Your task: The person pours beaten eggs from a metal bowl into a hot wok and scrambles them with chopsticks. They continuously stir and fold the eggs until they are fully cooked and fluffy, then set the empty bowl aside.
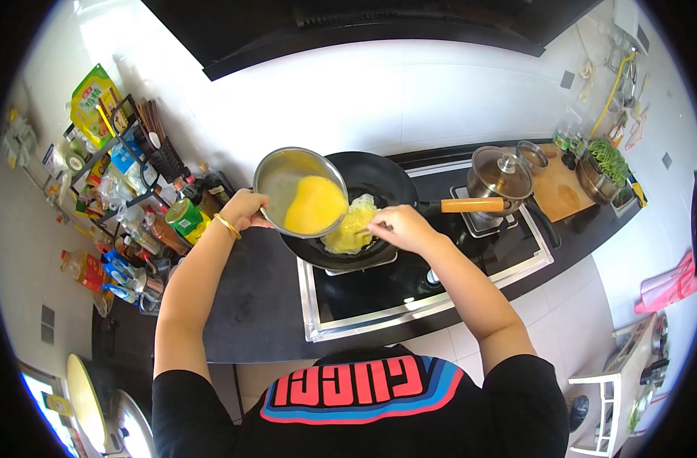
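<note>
My left hand grips the rim of a steel bowl, tilted over the left side of a black wok. Yellow beaten egg has pooled toward the bowl's right side. In the wok, partly set egg shows beside the bowl; the bowl hides the wok's left part. My right hand is closed around thin brown sticks that look like chopsticks, mostly hidden by the fingers, and holds them at the egg. A wooden handle extends right from the wok.
The wok sits on the left burner of a black gas stove. On the right burner stands a glass-lidded pot. Farther right are a cutting board and a bowl of greens. Bottles and seasonings crowd the left; a range hood hangs above.
</note>
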### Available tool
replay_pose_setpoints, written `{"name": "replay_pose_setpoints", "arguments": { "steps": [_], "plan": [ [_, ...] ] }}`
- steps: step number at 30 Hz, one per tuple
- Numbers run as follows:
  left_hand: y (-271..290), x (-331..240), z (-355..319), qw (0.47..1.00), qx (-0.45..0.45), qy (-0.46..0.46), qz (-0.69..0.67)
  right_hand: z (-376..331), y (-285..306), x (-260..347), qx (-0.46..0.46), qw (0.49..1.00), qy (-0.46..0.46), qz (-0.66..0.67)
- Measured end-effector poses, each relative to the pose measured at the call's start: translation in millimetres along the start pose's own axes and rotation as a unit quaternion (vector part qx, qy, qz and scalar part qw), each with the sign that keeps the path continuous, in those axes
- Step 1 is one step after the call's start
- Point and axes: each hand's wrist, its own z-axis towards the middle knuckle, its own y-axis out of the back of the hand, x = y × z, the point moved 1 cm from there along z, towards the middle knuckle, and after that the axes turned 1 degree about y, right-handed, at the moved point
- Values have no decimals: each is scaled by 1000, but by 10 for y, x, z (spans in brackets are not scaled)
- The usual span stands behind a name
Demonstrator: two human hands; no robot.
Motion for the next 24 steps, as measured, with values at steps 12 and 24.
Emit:
{"name": "replay_pose_setpoints", "arguments": {
  "steps": [12,24],
  "plan": [
    [0,-52,82,1000,-21,-18,-1,70,-30,-60,-32,999,9,15],
    [-55,-151,39,997,-62,-28,-32,159,22,-87,-9,1000,12,7]
  ]
}}
